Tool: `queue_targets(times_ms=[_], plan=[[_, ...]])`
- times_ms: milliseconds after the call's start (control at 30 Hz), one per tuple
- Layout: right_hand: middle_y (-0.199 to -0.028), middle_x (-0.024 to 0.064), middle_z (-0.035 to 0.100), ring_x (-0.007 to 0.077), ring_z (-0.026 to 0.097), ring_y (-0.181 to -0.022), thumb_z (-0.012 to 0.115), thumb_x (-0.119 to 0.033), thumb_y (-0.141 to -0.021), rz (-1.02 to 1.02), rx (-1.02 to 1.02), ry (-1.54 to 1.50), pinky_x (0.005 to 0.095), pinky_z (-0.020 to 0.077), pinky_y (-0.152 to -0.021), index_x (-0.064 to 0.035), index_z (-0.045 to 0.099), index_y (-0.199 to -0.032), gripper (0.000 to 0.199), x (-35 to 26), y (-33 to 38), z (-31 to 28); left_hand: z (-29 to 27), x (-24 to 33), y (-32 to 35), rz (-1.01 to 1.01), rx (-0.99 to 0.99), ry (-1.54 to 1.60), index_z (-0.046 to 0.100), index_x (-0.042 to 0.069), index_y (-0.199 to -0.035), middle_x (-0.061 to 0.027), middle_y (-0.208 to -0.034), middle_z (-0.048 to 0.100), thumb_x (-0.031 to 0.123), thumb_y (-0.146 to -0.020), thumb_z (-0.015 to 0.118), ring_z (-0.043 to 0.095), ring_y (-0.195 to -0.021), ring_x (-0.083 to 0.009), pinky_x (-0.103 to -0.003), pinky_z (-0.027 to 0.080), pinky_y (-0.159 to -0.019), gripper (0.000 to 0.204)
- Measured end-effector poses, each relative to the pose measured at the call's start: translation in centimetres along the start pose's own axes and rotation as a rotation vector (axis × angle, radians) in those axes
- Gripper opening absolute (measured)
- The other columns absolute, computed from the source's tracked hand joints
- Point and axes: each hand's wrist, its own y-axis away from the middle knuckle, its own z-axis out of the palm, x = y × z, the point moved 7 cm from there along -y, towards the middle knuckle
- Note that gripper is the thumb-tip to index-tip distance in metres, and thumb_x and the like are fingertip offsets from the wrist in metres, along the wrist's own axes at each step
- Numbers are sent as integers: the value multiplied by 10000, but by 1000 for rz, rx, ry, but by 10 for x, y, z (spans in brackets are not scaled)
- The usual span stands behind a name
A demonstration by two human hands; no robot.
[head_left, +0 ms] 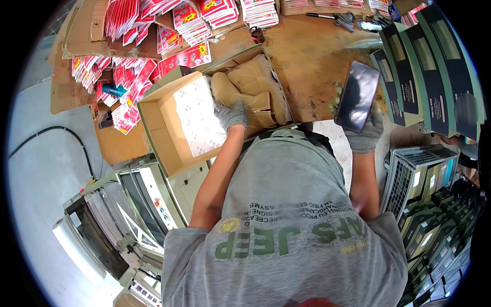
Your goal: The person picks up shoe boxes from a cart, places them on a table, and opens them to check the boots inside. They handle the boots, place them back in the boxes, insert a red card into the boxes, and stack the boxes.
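My left hand point(233, 115), in a grey glove, lies against a pair of tan boots point(250, 87) with its thumb and fingers apart. The boots sit side by side in the right part of an open cardboard shoe box point(161, 120). White patterned tissue paper point(197, 117) spreads over the box's left part, beside that hand. My right hand point(365, 130), also gloved, is closed around a dark smartphone point(358, 94), held up over the table's right side. The phone's screen reflects light, and part of the palm is hidden behind it.
Stacks of red printed cards point(192, 23) cover cartons at the back left. Dark green shoe boxes point(429, 61) stand at the right on the wooden table point(307, 56). A wire basket point(417, 158) holds boxes at my right; a machine with a white roll point(76, 250) stands at my left.
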Motion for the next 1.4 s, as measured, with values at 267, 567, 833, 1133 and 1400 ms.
queue_targets(times_ms=[267, 567, 833, 1133, 1400], plan=[[-1388, 318, 512, 422, 579, -1235, 512, -483, -958, 176, 42, 0, 524, 490, -1052, 67, 400, -1453, 749, 41, -18, -9, 7, -14, -19, -130, 35, -94, 290, -65, -1523, -343, -1498, 376, 561, -818, 733, 402, -1384, -452, -436, 350, -1163, 1041], [-1344, 310, 537, 455, 613, -1157, 599, -475, -915, 231, 31, -39, 528, 519, -1014, 42, 404, -1458, 775, 60, -23, 18, 6, -2, -7, -31, 131, 68, 340, -78, -1494, -303, -1468, 409, 462, -812, 778, 397, -1363, -426, -425, 335, -1168, 973], [-1320, 281, 562, 409, 616, -1146, 633, -522, -878, 277, -11, -6, 531, 527, -981, 3, 437, -1458, 807, 80, -20, 32, 0, -20, -23, 324, 120, 232, 362, -93, -1467, -298, -1466, 423, 320, -854, 741, 395, -1372, -428, -440, 306, -1190, 831], [-1327, 268, 558, 386, 613, -1147, 623, -565, -884, 278, 2, 20, 520, 518, -994, -6, 426, -1469, 833, 116, -15, 49, 0, -16, -11, 441, 104, -35, 383, -129, -1436, -325, -1485, 389, 338, -884, 672, 361, -1398, -450, -452, 275, -1207, 779], [-1382, 291, 528, 418, 580, -1233, 553, -542, -936, 268, 58, -4, 530, 494, -1035, -7, 388, -1496, 792, 144, -10, 40, -8, -31, -11, 571, 36, 130, 374, -77, -1464, -298, -1527, 332, 271, -866, 736, 350, -1408, -440, -454, 279, -1202, 781]])
